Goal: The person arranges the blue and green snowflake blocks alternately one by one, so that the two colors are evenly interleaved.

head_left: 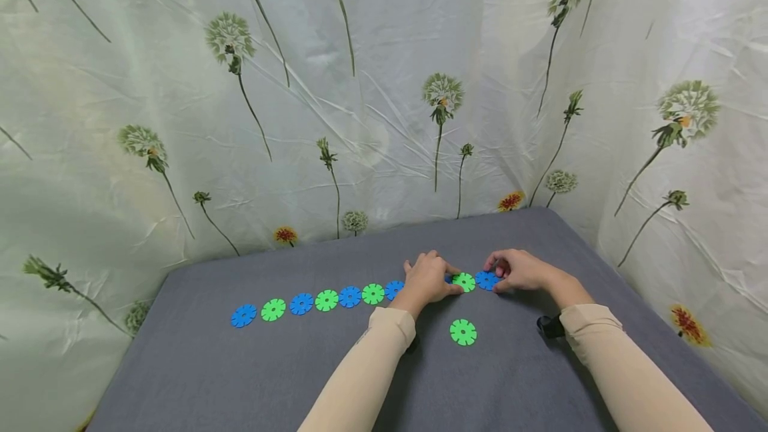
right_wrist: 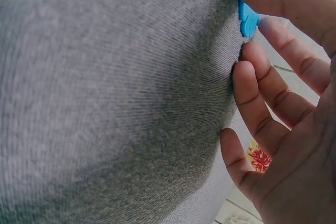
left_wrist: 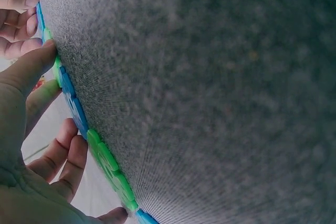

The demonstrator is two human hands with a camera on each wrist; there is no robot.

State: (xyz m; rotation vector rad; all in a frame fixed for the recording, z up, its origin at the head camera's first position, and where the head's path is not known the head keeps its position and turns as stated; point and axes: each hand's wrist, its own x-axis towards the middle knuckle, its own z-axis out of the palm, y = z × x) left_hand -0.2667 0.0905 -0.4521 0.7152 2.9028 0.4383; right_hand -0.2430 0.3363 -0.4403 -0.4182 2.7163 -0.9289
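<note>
Notched flat discs, alternating blue and green, form a row across the grey table. Near its right end, my left hand (head_left: 427,279) pinches a green notched disc (head_left: 464,282) between thumb and index finger. It partly covers a blue disc beside that one; the other fingers spread over the row. My right hand (head_left: 523,271) grips the rightmost blue notched disc (head_left: 487,280), thumb on the near edge and index finger on the far edge. That blue disc (right_wrist: 251,11) shows edge-on in the right wrist view, with the remaining fingers loosely bent beside it.
A single green disc (head_left: 463,332) lies nearer than the row, between the forearms. Leftward, the row ends with a blue disc (head_left: 243,315). Grey cloth covers the table (head_left: 198,365); a flower-printed curtain (head_left: 384,99) hangs behind it and along the right side.
</note>
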